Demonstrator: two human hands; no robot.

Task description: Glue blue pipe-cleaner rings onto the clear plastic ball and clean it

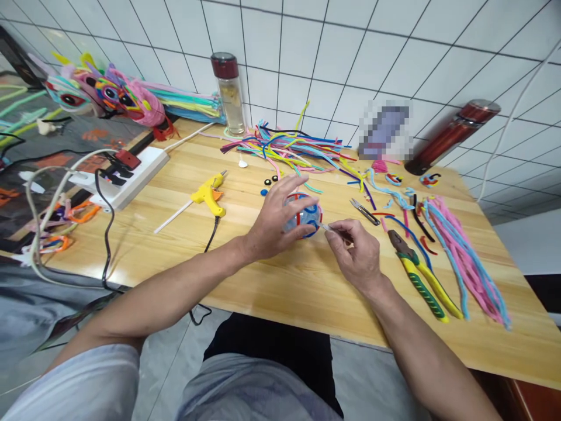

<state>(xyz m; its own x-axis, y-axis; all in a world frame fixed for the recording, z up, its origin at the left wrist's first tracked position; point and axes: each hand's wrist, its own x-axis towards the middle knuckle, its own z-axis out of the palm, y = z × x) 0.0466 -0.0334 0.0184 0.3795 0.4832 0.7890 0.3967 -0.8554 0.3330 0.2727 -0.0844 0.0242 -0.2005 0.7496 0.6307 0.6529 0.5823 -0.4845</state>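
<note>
A round light-blue craft piece (pixel 314 215) with dark-blue circles and red bands rests at the middle of the wooden table. My left hand (pixel 276 219) is curved around its left side, with the fingers over the top and the thumb along the near edge. My right hand (pixel 357 251) pinches a small thin pale piece (pixel 324 227) whose tip touches or nearly touches the right side of the craft piece. Its exact kind is too small to tell. Black beads (pixel 271 180) and a blue button-like disc (pixel 263 192) lie beyond my left hand.
A yellow glue gun (pixel 210 194) lies to the left, near a white power strip (pixel 131 178). Pipe cleaners (pixel 289 149) are heaped at the back beside a glass bottle (pixel 232 99). Snips (pixel 364 211), pliers (pixel 416 272) and a red thermos (pixel 451 137) are on the right.
</note>
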